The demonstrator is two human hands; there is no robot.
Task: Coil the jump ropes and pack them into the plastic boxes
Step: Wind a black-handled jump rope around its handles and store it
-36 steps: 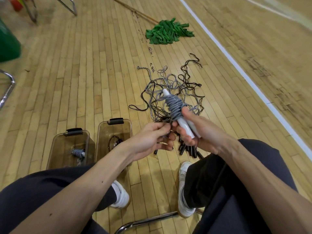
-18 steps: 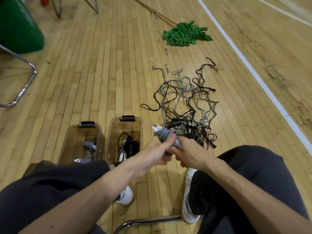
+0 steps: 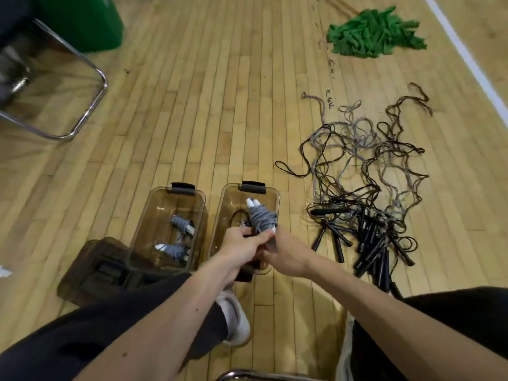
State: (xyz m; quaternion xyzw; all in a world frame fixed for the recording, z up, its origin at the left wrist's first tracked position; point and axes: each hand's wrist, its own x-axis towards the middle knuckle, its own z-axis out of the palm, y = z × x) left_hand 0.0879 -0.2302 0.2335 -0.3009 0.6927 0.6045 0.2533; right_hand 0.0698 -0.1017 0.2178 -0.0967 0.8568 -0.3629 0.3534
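Pale wooden gym flooring (image 3: pixel 220 105) serves as the work surface, and two open plastic boxes are set side by side just ahead of the seated person's feet, presumably so that each finished bundle can be lowered in without reaching. A coiled grey jump rope (image 3: pixel 262 217), its cord wound tightly round its paired white handles, is held tilted above the right box (image 3: pixel 236 199). It is gripped at its lower end by the left hand (image 3: pixel 242 243) and the right hand (image 3: pixel 286 251), the fingers of both curled round it, probably to keep the winding from springing loose. Which hand bears the weight cannot be told, as they overlap. Two similar grey bundles (image 3: pixel 181 224) lie in the left box (image 3: pixel 165 207), while something dark, seemingly a black rope, is partly hidden in the right one. The uncoiled ropes (image 3: pixel 362 171) are left in a tangle on the floor to the right, within arm's reach.
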